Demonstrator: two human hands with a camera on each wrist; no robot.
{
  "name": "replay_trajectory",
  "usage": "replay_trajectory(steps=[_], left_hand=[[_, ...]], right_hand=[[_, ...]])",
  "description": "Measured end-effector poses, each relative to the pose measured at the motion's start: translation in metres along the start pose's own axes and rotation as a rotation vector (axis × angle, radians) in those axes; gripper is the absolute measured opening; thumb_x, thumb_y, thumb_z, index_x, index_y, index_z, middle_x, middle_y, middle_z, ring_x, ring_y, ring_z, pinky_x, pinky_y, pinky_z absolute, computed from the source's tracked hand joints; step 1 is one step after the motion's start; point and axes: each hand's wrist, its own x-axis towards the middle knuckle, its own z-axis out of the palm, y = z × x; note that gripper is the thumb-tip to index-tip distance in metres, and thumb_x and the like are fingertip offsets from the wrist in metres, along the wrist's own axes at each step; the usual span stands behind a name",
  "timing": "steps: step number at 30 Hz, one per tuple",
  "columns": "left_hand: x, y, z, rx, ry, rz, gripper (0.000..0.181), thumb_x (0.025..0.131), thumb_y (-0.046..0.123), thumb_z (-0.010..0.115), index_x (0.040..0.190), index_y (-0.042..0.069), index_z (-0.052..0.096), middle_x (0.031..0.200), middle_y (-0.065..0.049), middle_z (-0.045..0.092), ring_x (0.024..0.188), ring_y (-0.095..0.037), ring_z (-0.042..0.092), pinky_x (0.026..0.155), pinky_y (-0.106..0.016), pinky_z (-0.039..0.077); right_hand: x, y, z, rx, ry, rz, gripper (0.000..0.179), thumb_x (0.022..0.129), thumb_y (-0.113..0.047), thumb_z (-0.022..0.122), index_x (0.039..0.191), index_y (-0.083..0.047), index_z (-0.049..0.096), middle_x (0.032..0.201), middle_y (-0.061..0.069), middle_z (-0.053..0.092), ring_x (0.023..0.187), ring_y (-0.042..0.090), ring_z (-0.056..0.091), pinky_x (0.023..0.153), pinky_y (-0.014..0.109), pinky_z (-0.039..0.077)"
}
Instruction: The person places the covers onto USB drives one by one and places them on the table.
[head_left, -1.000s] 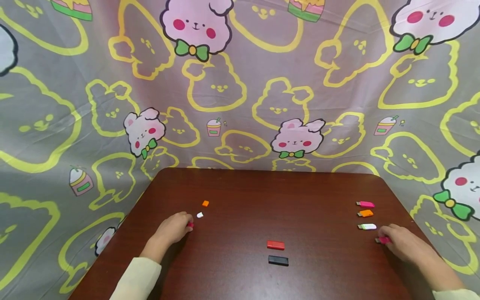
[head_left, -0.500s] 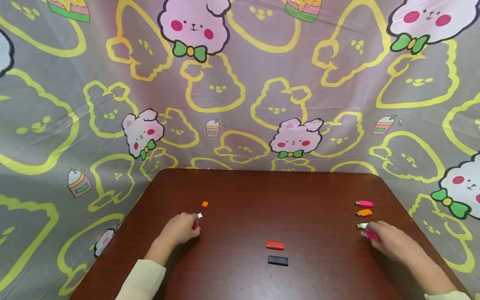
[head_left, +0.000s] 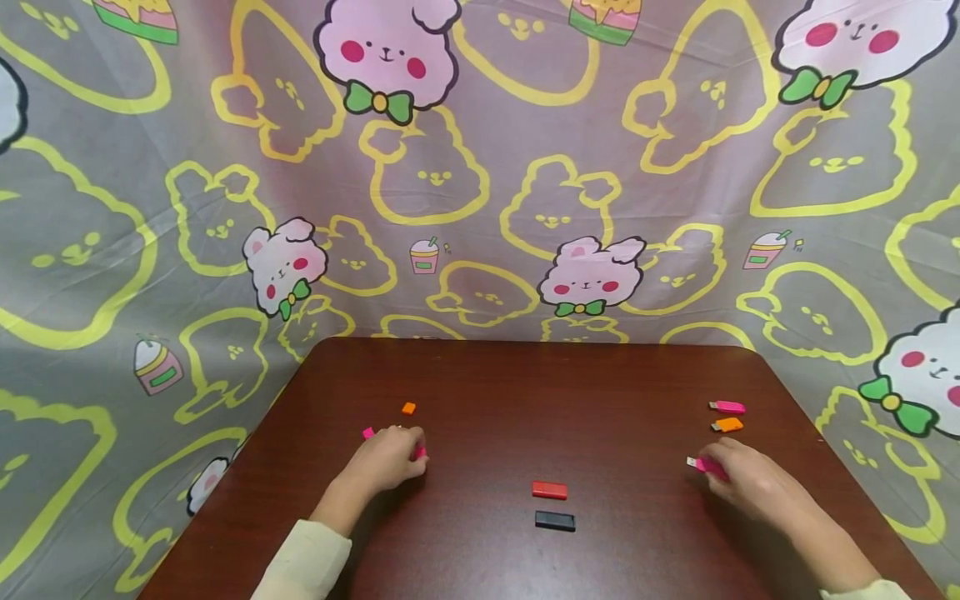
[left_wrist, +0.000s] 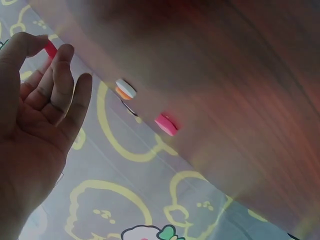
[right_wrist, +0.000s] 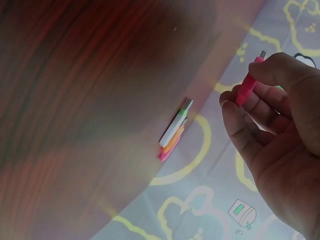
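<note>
My left hand [head_left: 384, 460] pinches a small pinkish-red USB stick cap [left_wrist: 50, 49] between thumb and index finger, over the left side of the table. Behind that hand lie a pink cap [head_left: 368, 433], a white cap [left_wrist: 126, 89] and an orange cap [head_left: 408, 408]; the hand nearly covers the white one in the head view. On the right, my right hand [head_left: 757, 487] holds a pink USB stick [right_wrist: 246, 89] between thumb and fingers, its bare metal plug pointing left in the head view. A white-and-green USB stick [right_wrist: 173, 129] is hidden by this hand in the head view.
Beyond the right hand lie an orange USB stick [head_left: 727, 425] and a pink uncapped stick [head_left: 727, 407]. A red stick-shaped piece [head_left: 550, 490] and a black one [head_left: 555, 521] lie mid-table. A cartoon-print cloth [head_left: 480, 167] hangs around the brown table [head_left: 480, 375].
Both hands have moved inward, the left one rightward with its cap and the right one leftward with the pink stick. The pink cap left of the white one has come into view.
</note>
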Motion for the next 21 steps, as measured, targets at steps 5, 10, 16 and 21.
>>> replay_trajectory(steps=[5, 10, 16, 21], left_hand=[[0.002, 0.007, 0.003, -0.042, -0.015, 0.057, 0.018, 0.085, 0.02, 0.079, 0.083, 0.017, 0.061, 0.063, 0.01, 0.048, 0.056, -0.008, 0.045, 0.051, -0.026, 0.039], [0.005, 0.016, 0.004, -0.047, 0.018, 0.135, 0.017, 0.084, 0.018, 0.079, 0.083, 0.016, 0.062, 0.063, 0.011, 0.047, 0.056, -0.006, 0.044, 0.052, -0.023, 0.04], [0.009, 0.028, 0.006, -0.078, 0.002, 0.159, 0.015, 0.084, 0.015, 0.078, 0.084, 0.016, 0.063, 0.064, 0.011, 0.049, 0.057, -0.006, 0.045, 0.053, -0.023, 0.041], [0.014, 0.036, 0.009, -0.084, 0.015, 0.196, 0.015, 0.083, 0.015, 0.078, 0.083, 0.016, 0.064, 0.063, 0.012, 0.048, 0.056, -0.005, 0.045, 0.053, -0.022, 0.04]], right_hand=[[0.002, -0.009, 0.004, 0.007, 0.03, -0.035, 0.025, 0.074, -0.009, 0.085, 0.094, -0.007, 0.068, 0.086, -0.002, 0.06, 0.07, 0.009, 0.051, 0.065, 0.033, 0.051], [0.006, -0.018, 0.006, 0.025, 0.061, -0.075, 0.027, 0.073, -0.008, 0.085, 0.094, -0.008, 0.068, 0.084, -0.005, 0.057, 0.07, 0.007, 0.049, 0.064, 0.029, 0.051], [0.009, -0.028, 0.011, 0.044, 0.085, -0.101, 0.025, 0.073, -0.005, 0.084, 0.093, -0.007, 0.068, 0.085, -0.005, 0.058, 0.073, 0.007, 0.05, 0.067, 0.031, 0.052], [0.014, -0.037, 0.014, 0.065, 0.074, -0.096, 0.023, 0.074, -0.004, 0.083, 0.09, -0.008, 0.068, 0.082, -0.007, 0.054, 0.072, 0.006, 0.047, 0.065, 0.029, 0.049]])
